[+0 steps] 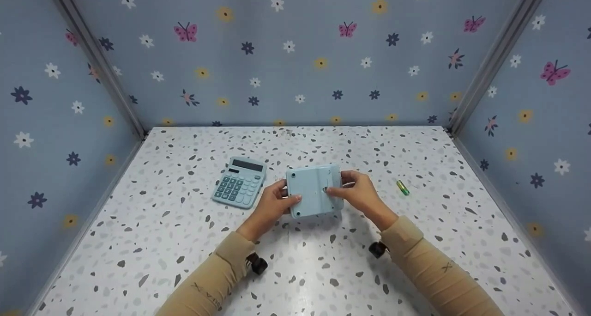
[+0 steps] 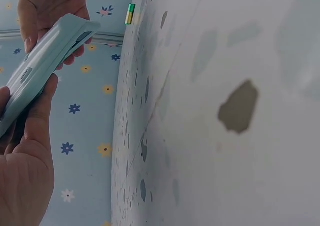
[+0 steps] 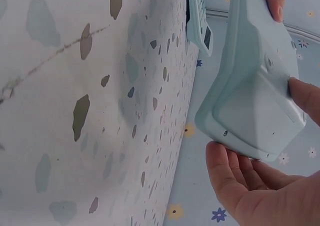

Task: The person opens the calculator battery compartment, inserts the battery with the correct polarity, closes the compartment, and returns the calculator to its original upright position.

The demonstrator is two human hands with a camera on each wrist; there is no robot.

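Observation:
A light blue calculator [image 1: 310, 191] is held above the table, its back turned up and screws showing near the corners. My left hand [image 1: 270, 206] grips its left side, thumb on the back and fingers underneath. On the right, my right hand [image 1: 362, 193] holds the other side, its thumb pressing beside a small dark slot [image 1: 324, 190] in the back. The right wrist view shows the right fingers bent under the edge of the raised end [image 3: 250, 116]. The keys of this calculator are hidden. A green and yellow battery [image 1: 402, 187] lies to the right of the right hand.
Left of the hands, a second light blue calculator [image 1: 240, 183] lies face up on the speckled white table [image 1: 184, 260]. Flowered blue panels [image 1: 295, 52] stand at the back and both sides. Each wrist carries a small black camera [image 1: 377, 249].

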